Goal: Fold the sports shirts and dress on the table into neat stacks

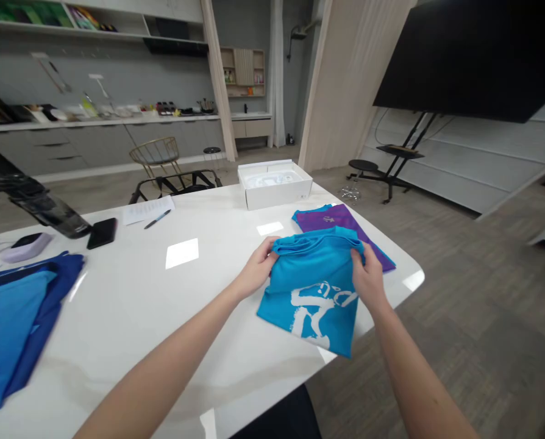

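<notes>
A folded bright blue T-shirt (pixel 318 268) with white brush-style print hangs between my two hands, over the right part of the white table. My left hand (pixel 261 263) pinches its upper left corner, thumb on the near side. At the upper right corner my right hand (pixel 367 273) grips the fabric in the same way. Just behind it lies a folded purple T-shirt (pixel 343 218) on top of another blue piece, partly covered by the shirt I hold. To the far left, a stack of blue shirts (pixel 14 329) rests on the table, cut off by the frame edge.
The white table (pixel 153 317) has rounded corners. On it are an open white box (pixel 275 194), paper (pixel 147 209), a pen (pixel 157 219), a black phone (pixel 102 233), a clear bottle (pixel 48 207) and a lilac device (pixel 28 247). Behind stand chairs and a kitchen counter.
</notes>
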Available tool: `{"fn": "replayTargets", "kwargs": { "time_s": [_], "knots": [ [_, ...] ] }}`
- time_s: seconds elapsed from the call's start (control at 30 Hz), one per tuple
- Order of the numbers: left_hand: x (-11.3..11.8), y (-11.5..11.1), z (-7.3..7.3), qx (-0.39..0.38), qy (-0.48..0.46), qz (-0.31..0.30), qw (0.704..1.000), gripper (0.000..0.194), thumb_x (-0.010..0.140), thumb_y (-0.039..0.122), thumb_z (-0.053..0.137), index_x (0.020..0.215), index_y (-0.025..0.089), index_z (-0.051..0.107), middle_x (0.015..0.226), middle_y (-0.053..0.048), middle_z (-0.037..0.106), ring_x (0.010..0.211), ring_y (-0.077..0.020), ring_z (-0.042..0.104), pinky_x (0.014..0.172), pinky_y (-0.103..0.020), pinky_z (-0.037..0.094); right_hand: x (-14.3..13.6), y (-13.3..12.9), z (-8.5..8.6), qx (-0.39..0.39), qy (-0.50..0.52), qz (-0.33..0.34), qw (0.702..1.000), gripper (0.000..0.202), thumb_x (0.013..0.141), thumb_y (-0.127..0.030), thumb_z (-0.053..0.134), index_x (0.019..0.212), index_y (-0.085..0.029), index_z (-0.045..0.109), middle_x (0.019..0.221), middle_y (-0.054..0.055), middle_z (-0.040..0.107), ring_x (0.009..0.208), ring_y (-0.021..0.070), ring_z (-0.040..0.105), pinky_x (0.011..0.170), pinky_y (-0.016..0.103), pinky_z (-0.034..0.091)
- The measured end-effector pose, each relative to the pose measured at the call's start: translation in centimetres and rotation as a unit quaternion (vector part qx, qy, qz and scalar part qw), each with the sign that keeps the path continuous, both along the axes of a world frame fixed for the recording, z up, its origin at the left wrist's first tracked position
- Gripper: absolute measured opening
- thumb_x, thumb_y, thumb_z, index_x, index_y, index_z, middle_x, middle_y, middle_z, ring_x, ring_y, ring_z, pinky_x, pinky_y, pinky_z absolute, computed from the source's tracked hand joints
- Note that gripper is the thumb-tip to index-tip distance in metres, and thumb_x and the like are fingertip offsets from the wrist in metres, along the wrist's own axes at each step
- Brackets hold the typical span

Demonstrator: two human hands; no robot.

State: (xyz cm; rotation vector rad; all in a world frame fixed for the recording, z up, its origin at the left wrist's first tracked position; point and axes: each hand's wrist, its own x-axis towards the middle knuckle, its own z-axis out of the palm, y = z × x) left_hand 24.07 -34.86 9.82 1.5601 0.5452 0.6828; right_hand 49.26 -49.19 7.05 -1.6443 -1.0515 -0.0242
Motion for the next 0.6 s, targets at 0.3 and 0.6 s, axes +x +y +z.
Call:
{"fn": "replayTargets", "kwargs": {
  "time_s": [0.3, 0.6],
  "knots": [
    [11.2, -1.8, -4.8, -0.208, -0.061, 0.056, 0.975, 0.034, 0.09, 0.048, 0.062, 0.113, 0.025, 0.056, 0.074, 0.003, 0.058, 0.054, -0.0087, 0.047, 0.049, -0.019, 0.038, 9.7, -1.3, 0.0, -0.077, -0.037, -0.001, 0.996, 0.037, 0.094, -0.035, 0.046, 0.121, -0.022, 0.067, 0.123, 0.009, 0.07, 0.118, 0.0281, 0.061, 0.106, 0.049, 0.044],
    [17.1, 2.2, -1.5, -0.162, -0.131, 0.108, 0.972, 0.026, 0.094, 0.039, 0.059, 0.115, 0.025, 0.061, 0.078, 0.001, 0.062, 0.062, -0.0108, 0.053, 0.06, -0.022, 0.047, 18.1, 6.3, 6.5, -0.087, -0.118, 0.023, 0.989, 0.037, 0.089, -0.029, 0.051, 0.119, -0.021, 0.07, 0.121, 0.008, 0.071, 0.115, 0.0287, 0.062, 0.106, 0.049, 0.044]
  ]
}}
